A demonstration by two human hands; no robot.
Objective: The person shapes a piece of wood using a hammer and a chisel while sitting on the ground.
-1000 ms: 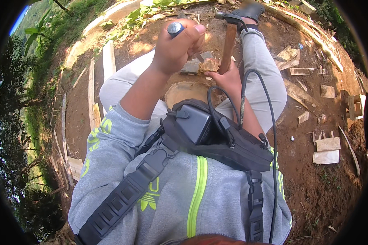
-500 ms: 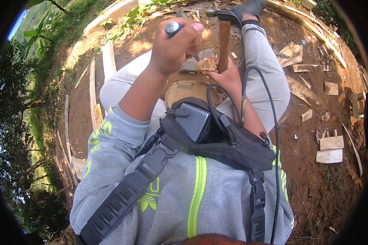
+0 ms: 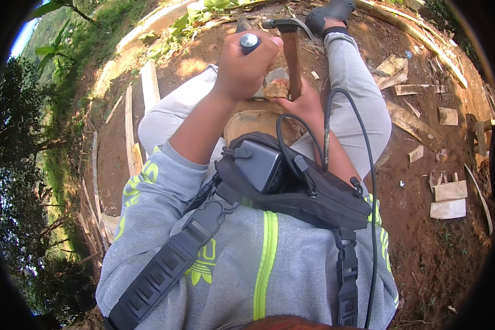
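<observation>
My left hand (image 3: 238, 70) is closed around a dark blue handle with a metal cap (image 3: 249, 42), its thumb on the side toward the hammer. It looks like a chisel, but the fist hides its blade. In my right hand (image 3: 308, 103) is a claw hammer (image 3: 293, 63), its wooden handle upright and its metal head at the top. A small rough piece of light brown wood (image 3: 275, 90) sits against my right thumb, just beyond the fist of my left hand. Below both hands, between my legs, is a round wooden block (image 3: 252, 125).
A grey block (image 3: 276, 75) lies behind the wood piece. Wood offcuts (image 3: 450, 191) lie on the soil at the right, and long boards (image 3: 129, 129) at the left. A black bag (image 3: 300, 206) with a looping cable (image 3: 363, 129) hangs at my chest.
My left hand has shifted right with the tool, closer to the hammer. The hammer head has tipped to the left and slightly nearer. The wood piece stays by my right thumb.
</observation>
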